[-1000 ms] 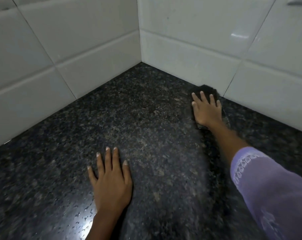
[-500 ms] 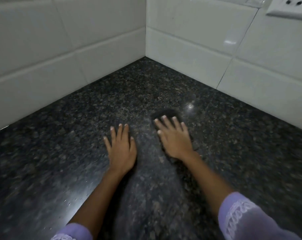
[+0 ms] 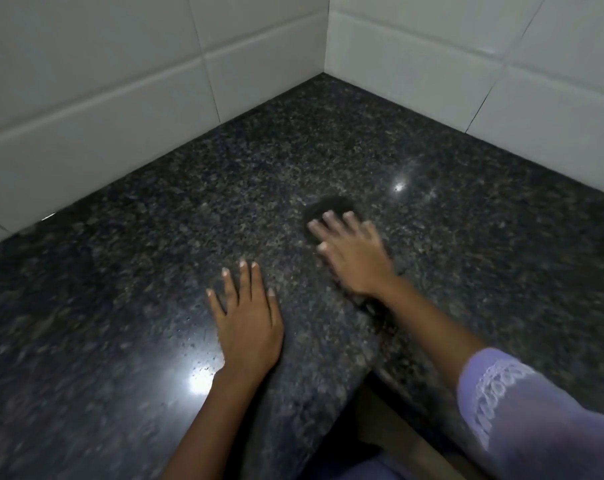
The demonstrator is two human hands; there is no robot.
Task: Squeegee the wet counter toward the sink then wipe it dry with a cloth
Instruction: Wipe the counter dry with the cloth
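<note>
Granite: dark speckled polished desk (image 3: 466, 237). Right hand (image 3: 354, 258) grip flat, pressing small dark cloth (image 3: 328, 204) for wiping contact. Left hand (image 3: 246, 320) splayed, empty, bracing lean.

No legible text, label, brand, number or sign anywhere in view.

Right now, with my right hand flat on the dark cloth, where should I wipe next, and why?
Probably sweep the right hand and the cloth under it leftward and toward you, to the patch beside the left hand. Small droplets show there in the glare on the counter, while the stone around the cloth looks dry.
</note>
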